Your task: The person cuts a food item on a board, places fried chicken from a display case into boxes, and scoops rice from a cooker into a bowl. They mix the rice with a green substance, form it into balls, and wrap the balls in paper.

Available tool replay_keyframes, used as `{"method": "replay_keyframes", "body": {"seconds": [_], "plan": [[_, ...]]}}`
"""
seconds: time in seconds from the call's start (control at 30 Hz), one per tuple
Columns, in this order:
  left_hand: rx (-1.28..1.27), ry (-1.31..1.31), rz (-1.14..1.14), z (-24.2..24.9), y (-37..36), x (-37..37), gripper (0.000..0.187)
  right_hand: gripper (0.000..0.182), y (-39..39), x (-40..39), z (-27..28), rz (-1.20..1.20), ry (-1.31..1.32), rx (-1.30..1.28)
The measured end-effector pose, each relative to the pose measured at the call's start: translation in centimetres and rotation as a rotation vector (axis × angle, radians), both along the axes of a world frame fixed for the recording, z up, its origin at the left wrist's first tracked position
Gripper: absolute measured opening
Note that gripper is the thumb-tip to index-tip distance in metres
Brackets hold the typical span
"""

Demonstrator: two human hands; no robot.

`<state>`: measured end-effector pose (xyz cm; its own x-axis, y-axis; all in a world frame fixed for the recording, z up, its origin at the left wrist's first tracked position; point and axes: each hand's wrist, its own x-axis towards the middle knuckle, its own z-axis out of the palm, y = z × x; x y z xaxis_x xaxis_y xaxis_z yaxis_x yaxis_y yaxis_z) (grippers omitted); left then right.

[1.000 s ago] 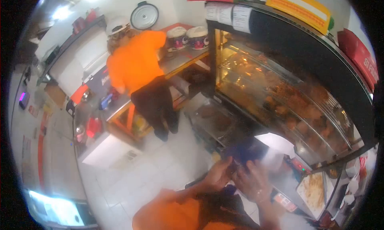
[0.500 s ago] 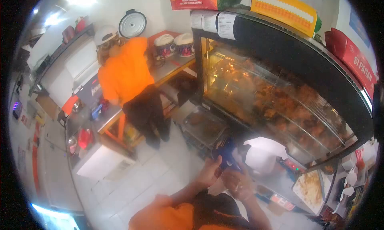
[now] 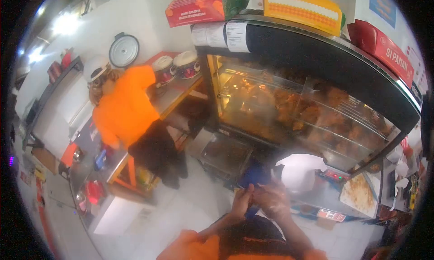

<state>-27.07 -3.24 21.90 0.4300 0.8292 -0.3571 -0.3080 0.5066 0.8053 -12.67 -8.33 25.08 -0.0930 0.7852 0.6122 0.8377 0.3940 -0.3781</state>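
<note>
Both of my hands are close together at the lower middle, in front of my body. Dark blue material (image 3: 254, 173) shows just beyond the fingers, and its shape is blurred. My left hand (image 3: 243, 200) is closed at the lower edge of this blue thing. My right hand (image 3: 271, 200) is bent in against it, with its fingers smeared. A white paper sheet (image 3: 300, 173) lies on the counter just right of my hands. Left of the blue thing is a metal tray with a clear cover (image 3: 226, 155).
A glass display case (image 3: 289, 106) with fried food stands ahead. A person in an orange shirt (image 3: 129, 106) bends over a counter at the left. A stained board (image 3: 357, 191) lies at the right. Red and yellow boxes (image 3: 303, 11) top the case.
The view has shifted, so the case and the other person appear further left. My hands stay together, and the blue thing looks more blurred and less exposed between them.
</note>
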Motion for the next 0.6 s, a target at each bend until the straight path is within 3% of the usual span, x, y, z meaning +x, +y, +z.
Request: {"method": "replay_keyframes", "body": {"seconds": [0.07, 0.1, 0.2, 0.23, 0.27, 0.33, 0.4, 0.47, 0.53, 0.6], "plan": [[0.029, 0.099, -0.168, -1.6, 1.8, -1.3, 0.037, 0.04, 0.0, -1.4, 0.1, -0.169, 0.156, -0.338], [0.029, 0.174, -0.298, -2.6, 3.0, -2.6, 0.034, 0.069, 0.3, -1.4, -2.5, -0.192, 0.046, 0.069], [0.197, -0.063, -0.282, 1.5, 3.6, -3.0, 0.027, 0.099, 1.7, -1.9, -2.8, -0.231, 0.048, 0.093], [0.344, -0.025, -0.31, 0.5, 4.5, -3.3, 0.027, 0.12, 1.3, -2.0, -2.5, -0.239, 0.053, 0.04], [0.487, 0.014, -0.34, -0.3, 5.2, -3.8, 0.028, 0.127, 0.5, -2.0, -1.3, -0.304, 0.09, -0.012], [0.521, -0.007, -0.483, -0.3, 5.9, -4.7, 0.034, 0.12, -0.2, 1.0, -5.3, -0.345, 0.4, 0.139], [0.476, -0.009, -0.611, 0.5, 5.9, -5.2, 0.036, 0.102, -1.3, 6.3, -9.5, -0.836, 0.22, 0.094], [1.126, 0.41, -0.955, 0.6, 7.5, -6.1, 0.031, 0.079, -2.8, 10.7, -12.5, -1.15, 0.212, -0.043], [1.502, 0.271, -0.922, -2.3, 7.8, -5.8, 0.02, 0.056, -5.5, 15.2, -15.4, -1.382, 0.282, -0.216], [1.622, 0.31, -1.016, -4.3, 8.1, -5.0, 0.018, 0.056, -9.2, 23.7, -29.4, -1.212, 0.138, -0.425]]}}
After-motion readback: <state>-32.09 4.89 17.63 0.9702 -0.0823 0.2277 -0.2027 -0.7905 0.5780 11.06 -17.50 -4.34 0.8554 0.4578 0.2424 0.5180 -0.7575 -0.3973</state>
